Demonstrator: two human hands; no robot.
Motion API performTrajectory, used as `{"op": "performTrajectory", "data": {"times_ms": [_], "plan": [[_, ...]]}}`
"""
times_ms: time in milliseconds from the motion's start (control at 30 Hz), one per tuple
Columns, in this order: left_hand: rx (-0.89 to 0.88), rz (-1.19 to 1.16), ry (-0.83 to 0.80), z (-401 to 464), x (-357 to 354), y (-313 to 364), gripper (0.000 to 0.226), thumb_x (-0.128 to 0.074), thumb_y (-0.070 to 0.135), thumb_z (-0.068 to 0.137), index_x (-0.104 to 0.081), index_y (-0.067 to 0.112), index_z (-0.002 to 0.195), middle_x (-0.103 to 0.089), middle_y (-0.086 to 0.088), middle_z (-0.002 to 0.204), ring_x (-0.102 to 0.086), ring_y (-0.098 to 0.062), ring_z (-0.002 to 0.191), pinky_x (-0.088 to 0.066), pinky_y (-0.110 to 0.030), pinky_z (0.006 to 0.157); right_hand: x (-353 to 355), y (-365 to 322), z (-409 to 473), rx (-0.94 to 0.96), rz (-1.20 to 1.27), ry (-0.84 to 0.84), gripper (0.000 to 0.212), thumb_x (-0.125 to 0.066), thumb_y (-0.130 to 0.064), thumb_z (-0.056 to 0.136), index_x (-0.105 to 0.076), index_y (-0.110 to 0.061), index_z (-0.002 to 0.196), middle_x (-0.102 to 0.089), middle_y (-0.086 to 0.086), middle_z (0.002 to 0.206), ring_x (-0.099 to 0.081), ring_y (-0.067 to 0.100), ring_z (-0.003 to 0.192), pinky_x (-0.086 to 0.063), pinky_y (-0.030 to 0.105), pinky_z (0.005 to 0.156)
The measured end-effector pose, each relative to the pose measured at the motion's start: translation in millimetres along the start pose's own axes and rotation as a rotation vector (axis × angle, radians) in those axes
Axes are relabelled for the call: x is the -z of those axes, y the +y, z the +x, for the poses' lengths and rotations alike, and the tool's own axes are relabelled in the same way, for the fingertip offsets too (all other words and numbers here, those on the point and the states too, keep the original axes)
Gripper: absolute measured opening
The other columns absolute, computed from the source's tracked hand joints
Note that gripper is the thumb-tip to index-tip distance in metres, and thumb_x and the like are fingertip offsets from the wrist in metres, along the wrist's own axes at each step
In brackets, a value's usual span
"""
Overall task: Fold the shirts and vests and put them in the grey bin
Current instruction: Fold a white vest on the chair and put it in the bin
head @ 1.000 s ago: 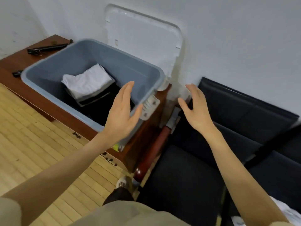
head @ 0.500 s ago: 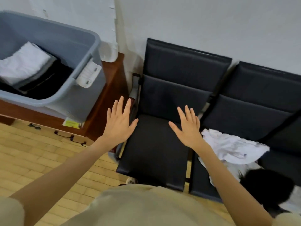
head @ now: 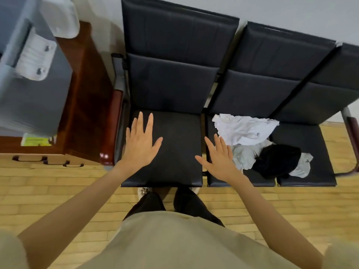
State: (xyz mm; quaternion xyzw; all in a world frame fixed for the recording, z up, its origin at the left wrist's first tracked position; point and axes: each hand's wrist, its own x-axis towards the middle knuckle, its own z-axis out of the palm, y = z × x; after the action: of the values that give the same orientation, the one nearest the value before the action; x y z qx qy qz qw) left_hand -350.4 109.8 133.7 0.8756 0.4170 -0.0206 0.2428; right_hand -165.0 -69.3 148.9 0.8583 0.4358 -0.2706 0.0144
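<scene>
A crumpled white shirt (head: 244, 129) lies on the middle seat of a black bench, with a light grey garment (head: 243, 155) and a black garment (head: 277, 162) heaped beside it. My right hand (head: 218, 159) hovers flat with spread fingers just left of the heap, holding nothing. Above the bare left seat (head: 174, 171), my left hand (head: 140, 142) is also spread and holds nothing. The grey bin (head: 29, 90) stands at the far left on a wooden cabinet; its inside is out of view.
The brown wooden cabinet (head: 87, 105) stands left of the bench, its drawer handles low at the left. A white lid (head: 60, 14) leans on the wall behind the bin. A red-brown armrest (head: 353, 136) ends the bench at right. Wooden floor lies below.
The view has swung right and down from the bin to the bench. Both hands have moved away from the bin and now hover over the seats, the right one close to the heap.
</scene>
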Motion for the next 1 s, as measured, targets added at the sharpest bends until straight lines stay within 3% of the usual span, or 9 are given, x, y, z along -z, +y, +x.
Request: {"op": "performTrajectory", "data": {"times_ms": [200,400,567,700,867,1000], "plan": [[-0.019,0.039,-0.005,12.9,-21.1,40.0,0.077,-0.043,0.046,0.098,0.001,0.018,0.155,0.003,-0.016,0.161,-0.004,-0.035,0.149,-0.013,-0.051,0.119,-4.8,59.1,8.4,-0.064,0.011,0.022,0.077,-0.037,-0.059,0.095,-0.006,-0.023,0.155,0.007,0.013,0.162,0.01,0.031,0.149,0.001,0.051,0.118],[0.035,0.052,-0.03,33.3,-77.6,112.1,0.077,-0.045,0.044,0.098,-0.001,0.018,0.155,0.0,-0.015,0.162,-0.008,-0.034,0.148,-0.014,-0.05,0.118,-5.9,160.7,37.7,-0.091,0.093,0.047,0.078,-0.042,-0.059,0.094,-0.011,-0.022,0.155,0.003,0.013,0.162,0.005,0.031,0.149,-0.003,0.05,0.117],[0.151,-0.055,-0.14,64.1,-149.2,188.5,0.079,-0.048,0.044,0.097,-0.001,0.018,0.155,-0.001,-0.014,0.162,-0.009,-0.033,0.148,-0.016,-0.053,0.118,-20.5,258.9,77.9,-0.128,0.165,-0.006,0.076,-0.047,-0.051,0.096,-0.01,-0.019,0.154,0.002,0.017,0.161,0.001,0.035,0.148,-0.006,0.051,0.117],[0.147,-0.147,-0.175,98.1,-212.1,233.6,0.079,-0.051,0.041,0.097,-0.002,0.019,0.155,-0.002,-0.012,0.162,-0.01,-0.03,0.148,-0.018,-0.05,0.118,-47.1,324.7,115.2,-0.177,0.246,-0.022,0.075,-0.054,-0.037,0.096,-0.012,-0.013,0.154,-0.004,0.022,0.159,-0.008,0.04,0.146,-0.016,0.053,0.115],[0.149,-0.262,-0.186,144.1,-309.7,248.2,0.076,-0.054,0.036,0.096,-0.009,0.02,0.155,-0.007,-0.01,0.162,-0.011,-0.028,0.148,-0.017,-0.042,0.118,-101.4,379.9,170.2,-0.21,0.437,-0.022,0.072,-0.055,-0.022,0.096,-0.013,-0.014,0.154,-0.005,0.021,0.159,-0.011,0.038,0.146,-0.025,0.05,0.114],[0.115,-0.275,-0.227,186.2,-394.1,242.0,0.071,-0.056,0.029,0.096,-0.017,0.017,0.154,-0.014,-0.01,0.161,-0.015,-0.027,0.147,-0.02,-0.037,0.116,-146.4,408.2,217.8,-0.163,0.454,0.038,0.069,-0.055,-0.013,0.095,-0.019,-0.016,0.153,-0.006,0.017,0.16,-0.021,0.036,0.145,-0.028,0.046,0.114]]}}
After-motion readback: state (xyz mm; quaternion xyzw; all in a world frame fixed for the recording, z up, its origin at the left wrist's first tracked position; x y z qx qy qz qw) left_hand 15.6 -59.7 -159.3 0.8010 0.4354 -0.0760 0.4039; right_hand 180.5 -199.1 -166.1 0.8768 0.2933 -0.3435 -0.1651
